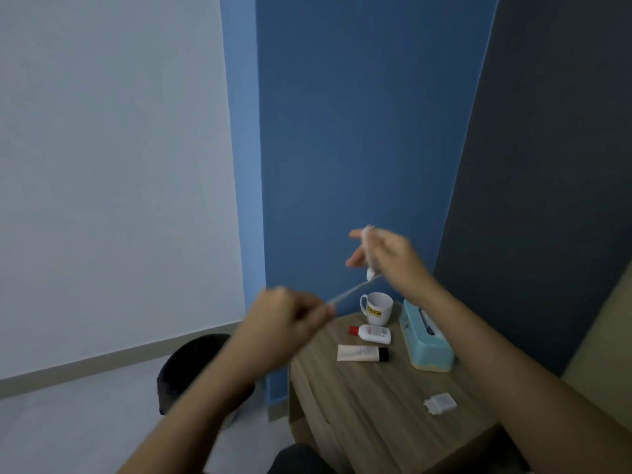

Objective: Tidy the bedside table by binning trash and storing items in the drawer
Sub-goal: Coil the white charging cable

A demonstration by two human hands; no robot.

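Both hands are raised above the wooden bedside table [362, 405], blurred by motion. A thin white cable [352, 290] stretches between them. My left hand [290, 313] pinches its lower end. My right hand [386, 254] holds the upper part, looped around the fingers, with a small white end hanging below. On the table lie a white charger plug [441, 403], a white tube with a black cap [362, 353], a small white bottle with a red cap [371, 333], a white mug [378, 307] and a teal tissue box [427, 340].
A black bin [191, 367] stands on the pale floor left of the table, partly hidden by my left forearm. Blue wall rises behind the table, a dark panel to its right. A beige surface edges the far right. My dark-clothed knee shows at the bottom.
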